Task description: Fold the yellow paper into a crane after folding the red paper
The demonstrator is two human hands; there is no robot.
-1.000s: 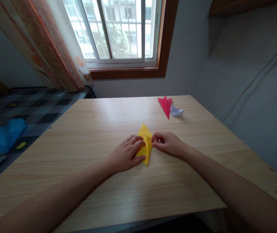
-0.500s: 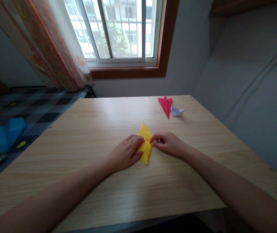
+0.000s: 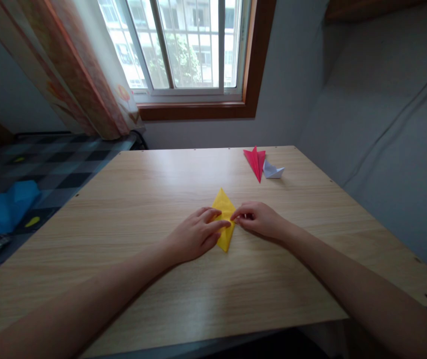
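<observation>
While the left hand lies flat on the yellow paper, right fingers pinch its edge mid-crease; next, press firmly along the fold.

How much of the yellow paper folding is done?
A red folded paper and a white one lie finished-looking at the table's far side. The yellow paper is a flat kite shape, pressed by the left hand and pinched by the right hand. More folds probably remain.
</observation>
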